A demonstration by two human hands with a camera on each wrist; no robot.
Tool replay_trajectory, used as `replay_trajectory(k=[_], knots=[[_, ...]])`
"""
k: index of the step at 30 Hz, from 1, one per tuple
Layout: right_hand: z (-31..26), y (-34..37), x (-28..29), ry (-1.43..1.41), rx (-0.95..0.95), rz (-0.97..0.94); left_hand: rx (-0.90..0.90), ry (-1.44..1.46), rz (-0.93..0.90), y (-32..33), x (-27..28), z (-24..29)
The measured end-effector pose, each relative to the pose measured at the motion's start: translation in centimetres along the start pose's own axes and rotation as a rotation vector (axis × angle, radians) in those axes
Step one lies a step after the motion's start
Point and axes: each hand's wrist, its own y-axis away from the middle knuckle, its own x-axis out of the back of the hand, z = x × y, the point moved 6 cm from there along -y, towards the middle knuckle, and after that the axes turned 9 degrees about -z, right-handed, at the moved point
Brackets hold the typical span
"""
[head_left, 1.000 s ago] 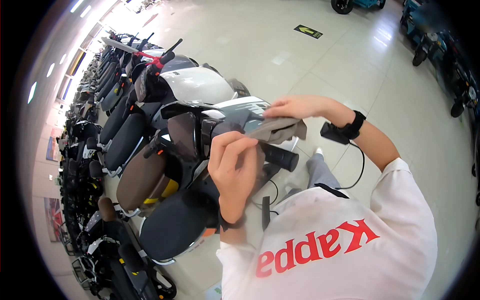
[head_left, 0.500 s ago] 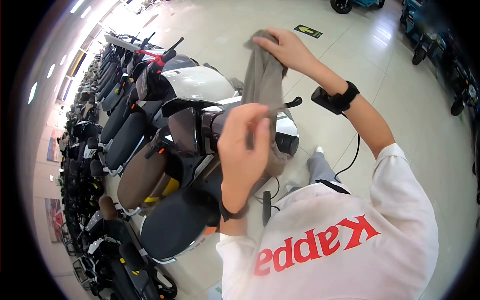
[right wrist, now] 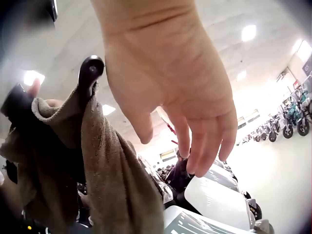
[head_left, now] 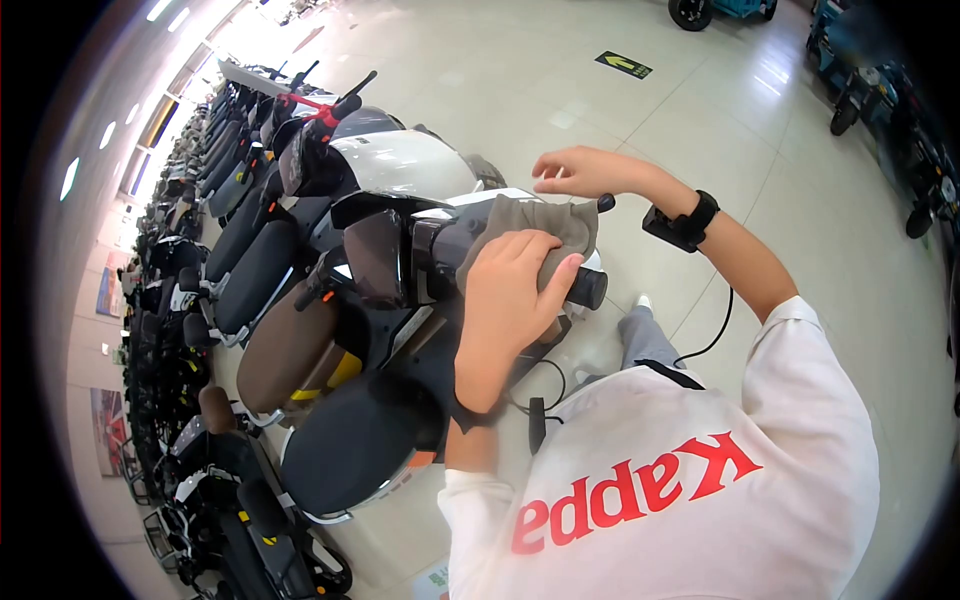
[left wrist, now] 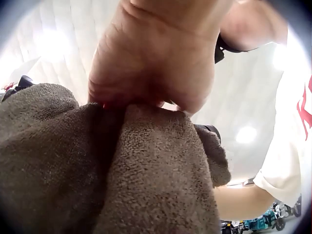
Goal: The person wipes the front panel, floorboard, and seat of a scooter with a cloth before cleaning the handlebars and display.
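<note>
A grey-brown cloth (head_left: 562, 222) is draped over the handlebar of the nearest scooter, between the dark grip end (head_left: 590, 288) and the front panel. My left hand (head_left: 512, 300) holds the cloth there, fingers bent over it and thumb apart. In the left wrist view the palm (left wrist: 156, 63) is above the cloth (left wrist: 161, 170), its fingertips hidden. Just beyond the cloth, my right hand (head_left: 585, 172) is in the air, holding nothing. The right wrist view shows its fingers (right wrist: 204, 141) loosely bent, beside the hanging cloth (right wrist: 114, 170) and the black lever end (right wrist: 91, 68).
Close on the left are a black seat (head_left: 360, 445), a brown seat (head_left: 287, 350) and a white scooter body (head_left: 400, 163). Rows of scooters stretch away behind them. Tiled floor (head_left: 700, 110) lies to the right, with teal vehicles (head_left: 860, 80) at the far side.
The cloth, raised by my right hand half a second ago, now lies lower over the handlebar. My right hand has let go and come down; my left hand has settled onto the cloth.
</note>
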Motion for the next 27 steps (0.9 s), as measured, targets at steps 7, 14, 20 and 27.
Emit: replay_trajectory(k=[7,14,20,27], knots=[[-1.3,1.5,-0.4,-0.492,-0.077,-0.248,0.239,-0.091,-0.354,-1.4,-0.9,-1.4],[-4.1,1.4,-1.8,0.018,-0.024,-0.242,0.353,0.024,-0.511,-2.3,-1.7,-2.7],[-4.1,1.3,-2.9,-0.117,-0.118,-0.508,0.393,-0.052,-0.65,-2.5,-2.5,-3.2],[-3.4,1.5,-3.7,-0.356,-0.081,-0.466,0.148,0.11,-0.191,-0.4,-1.8,-2.6]])
